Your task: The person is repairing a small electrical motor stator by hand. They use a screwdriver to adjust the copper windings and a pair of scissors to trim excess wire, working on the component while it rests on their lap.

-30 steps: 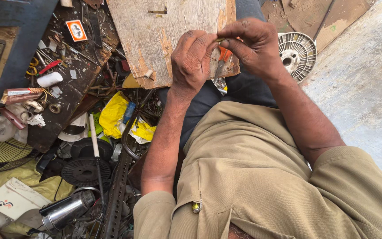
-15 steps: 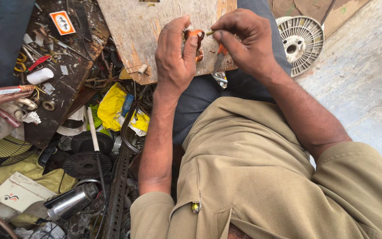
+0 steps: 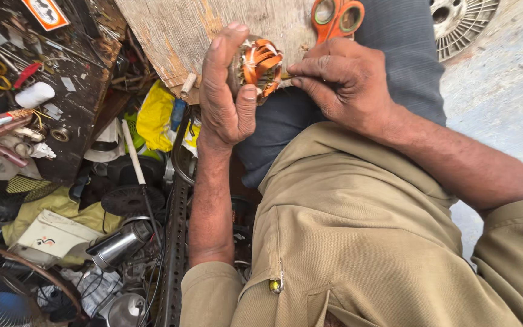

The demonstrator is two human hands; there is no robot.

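Two hands close on one small part: my left hand (image 3: 225,91) now wraps a motor coil (image 3: 260,63) wound in orange wire, thumb clamped under it, turned so the windings face me. Half a second ago the coil was hidden between the palms. My right hand (image 3: 343,82) pinches a thin tool at the coil's right edge, fingertips together. The orange scissors (image 3: 336,17) now lie free on the board (image 3: 177,30) just above the right hand, so I judge cutting is paused
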